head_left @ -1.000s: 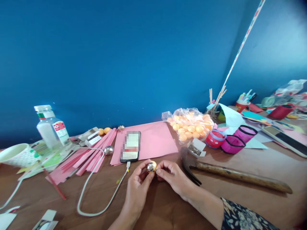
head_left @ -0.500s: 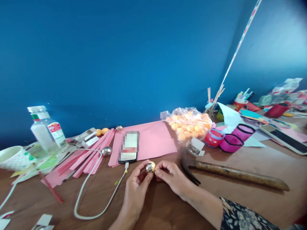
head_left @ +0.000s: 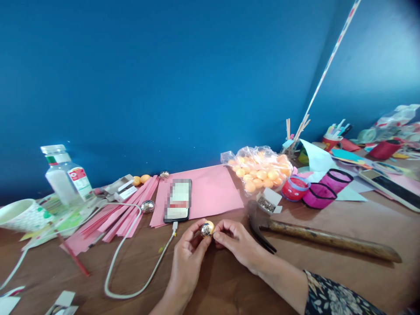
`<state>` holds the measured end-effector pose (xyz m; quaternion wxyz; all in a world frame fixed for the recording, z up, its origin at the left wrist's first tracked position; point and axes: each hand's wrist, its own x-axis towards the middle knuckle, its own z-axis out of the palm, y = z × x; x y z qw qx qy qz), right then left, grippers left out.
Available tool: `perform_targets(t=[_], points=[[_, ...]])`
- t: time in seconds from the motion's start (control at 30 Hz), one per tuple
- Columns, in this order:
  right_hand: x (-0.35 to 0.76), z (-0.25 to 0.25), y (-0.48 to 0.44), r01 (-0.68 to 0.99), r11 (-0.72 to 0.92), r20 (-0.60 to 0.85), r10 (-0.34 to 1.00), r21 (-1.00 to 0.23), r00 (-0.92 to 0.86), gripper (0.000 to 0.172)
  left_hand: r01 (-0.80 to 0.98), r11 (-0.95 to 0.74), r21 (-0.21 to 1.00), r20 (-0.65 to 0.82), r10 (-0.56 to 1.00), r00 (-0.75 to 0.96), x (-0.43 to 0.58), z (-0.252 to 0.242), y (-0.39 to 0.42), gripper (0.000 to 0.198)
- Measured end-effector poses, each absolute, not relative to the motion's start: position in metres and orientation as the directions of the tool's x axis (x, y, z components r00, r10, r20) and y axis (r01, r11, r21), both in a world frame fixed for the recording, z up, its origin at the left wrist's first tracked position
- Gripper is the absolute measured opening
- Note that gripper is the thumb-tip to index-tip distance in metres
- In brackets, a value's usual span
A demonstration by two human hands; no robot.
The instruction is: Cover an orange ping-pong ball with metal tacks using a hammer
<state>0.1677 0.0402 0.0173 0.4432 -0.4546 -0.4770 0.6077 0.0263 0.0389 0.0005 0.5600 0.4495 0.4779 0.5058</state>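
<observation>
Both hands meet over the wooden table (head_left: 328, 280) around a small orange ball (head_left: 208, 228) partly covered with shiny silver studs. My left hand (head_left: 188, 256) pinches the ball from the left with thumb and fingers. From the right, my right hand (head_left: 238, 245) has its fingertips pressed against the ball, fingers curled. Just beyond lies a phone (head_left: 178, 200) on a pink sheet (head_left: 213, 192), plugged into a white cable (head_left: 131, 258).
A wooden-handled hammer (head_left: 321, 238) lies right of my hands, beside a small open box of studs (head_left: 267, 203). A bag of orange balls (head_left: 259, 170), pink and red paper cups (head_left: 320, 194), pink strips (head_left: 121, 214), a silver ball (head_left: 148, 206), a bottle (head_left: 67, 177) and a cup (head_left: 21, 214) crowd the back.
The hands stay together on the ball with almost no movement. Only the view shifts slightly.
</observation>
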Motion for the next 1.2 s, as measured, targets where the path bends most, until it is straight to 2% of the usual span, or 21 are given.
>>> perform_targets(t=[1.2], points=[[0.169, 0.0159, 0.0398, -0.089, -0.137, -0.121, 0.978, -0.987, -0.17, 0.024, -0.137, 0.052, 0.989, -0.046, 0.998, 0.044, 0.0274, 0.0017, 0.0382, 0.033]])
